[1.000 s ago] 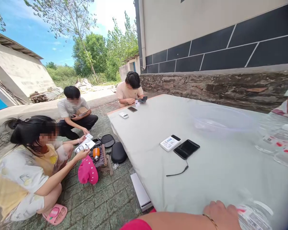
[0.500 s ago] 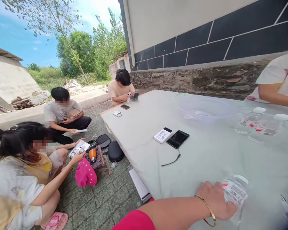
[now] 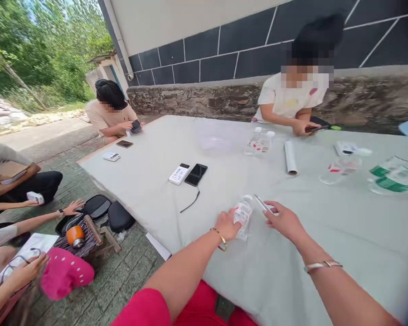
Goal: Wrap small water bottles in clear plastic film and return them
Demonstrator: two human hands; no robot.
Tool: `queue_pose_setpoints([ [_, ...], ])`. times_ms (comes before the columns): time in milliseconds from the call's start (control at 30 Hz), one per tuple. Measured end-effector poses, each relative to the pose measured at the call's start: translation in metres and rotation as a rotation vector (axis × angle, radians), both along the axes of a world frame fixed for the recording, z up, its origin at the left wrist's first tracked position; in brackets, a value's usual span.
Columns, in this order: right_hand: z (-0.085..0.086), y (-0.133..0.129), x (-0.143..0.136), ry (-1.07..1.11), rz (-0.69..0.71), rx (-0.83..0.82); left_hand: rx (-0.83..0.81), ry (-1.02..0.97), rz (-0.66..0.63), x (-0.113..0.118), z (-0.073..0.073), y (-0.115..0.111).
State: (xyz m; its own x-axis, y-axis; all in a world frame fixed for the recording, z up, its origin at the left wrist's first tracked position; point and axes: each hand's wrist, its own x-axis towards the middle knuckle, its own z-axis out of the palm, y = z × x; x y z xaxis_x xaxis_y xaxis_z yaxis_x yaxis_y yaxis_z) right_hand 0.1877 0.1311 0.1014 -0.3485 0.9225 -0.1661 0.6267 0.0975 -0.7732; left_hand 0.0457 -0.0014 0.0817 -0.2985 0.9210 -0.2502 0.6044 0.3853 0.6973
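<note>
My left hand (image 3: pixel 228 225), with a gold bangle at the wrist, is wrapped round a clear plastic bottle (image 3: pixel 244 212) with a white cap and a red and white label. The bottle stands on the pale cloth of the table (image 3: pixel 224 258). Just right of it, my right hand (image 3: pixel 283 219) pinches a slim, light-coloured object (image 3: pixel 261 203) whose tip is close to the bottle cap. Beyond my left hand lie a white device (image 3: pixel 179 174) and a black phone (image 3: pixel 196 174) with a wrist strap.
Farther back are a clear basin (image 3: pixel 214 138), two bottles (image 3: pixel 257 142) and a white roll (image 3: pixel 290 157). More bottles (image 3: pixel 394 175) stand at the right. People sit round the table; one person (image 3: pixel 294 97) is across from me. A pink cap (image 3: pixel 66 273) is at lower left.
The view has swung right. My right hand has come into view with the slim object. My left hand, which was at the bottle's side, is now closed round it.
</note>
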Motion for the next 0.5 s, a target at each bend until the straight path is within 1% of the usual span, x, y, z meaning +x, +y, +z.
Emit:
queue_pose_setpoints([
  [67, 0.010, -0.011, -0.006, -0.061, 0.025, -0.003, 0.041, -0.024, -0.003, 0.003, -0.002, -0.004],
  [167, 0.015, -0.018, -0.011, -0.176, 0.081, 0.082, 0.101, -0.054, 0.030, 0.006, -0.005, -0.008],
  [267, 0.018, -0.022, -0.002, -0.275, 0.085, 0.159, 0.106, -0.081, 0.040, 0.007, -0.006, -0.011],
  [333, 0.019, -0.027, 0.010, -0.307, 0.078, 0.164, 0.105, -0.094, 0.025, 0.006, -0.004, -0.011],
  [400, 0.017, -0.037, 0.020, -0.289, 0.085, 0.125, 0.082, -0.089, 0.001, 0.004, 0.001, -0.012],
  [433, 0.013, -0.042, 0.020, -0.234, 0.066, 0.102, 0.056, -0.078, -0.013, 0.004, 0.004, -0.012],
  [467, 0.008, -0.047, 0.016, -0.153, 0.024, 0.089, 0.036, -0.061, -0.007, 0.003, 0.007, -0.012],
  [500, 0.000, -0.051, 0.005, -0.059, -0.021, 0.083, 0.023, -0.047, -0.007, 0.002, 0.009, -0.010],
])
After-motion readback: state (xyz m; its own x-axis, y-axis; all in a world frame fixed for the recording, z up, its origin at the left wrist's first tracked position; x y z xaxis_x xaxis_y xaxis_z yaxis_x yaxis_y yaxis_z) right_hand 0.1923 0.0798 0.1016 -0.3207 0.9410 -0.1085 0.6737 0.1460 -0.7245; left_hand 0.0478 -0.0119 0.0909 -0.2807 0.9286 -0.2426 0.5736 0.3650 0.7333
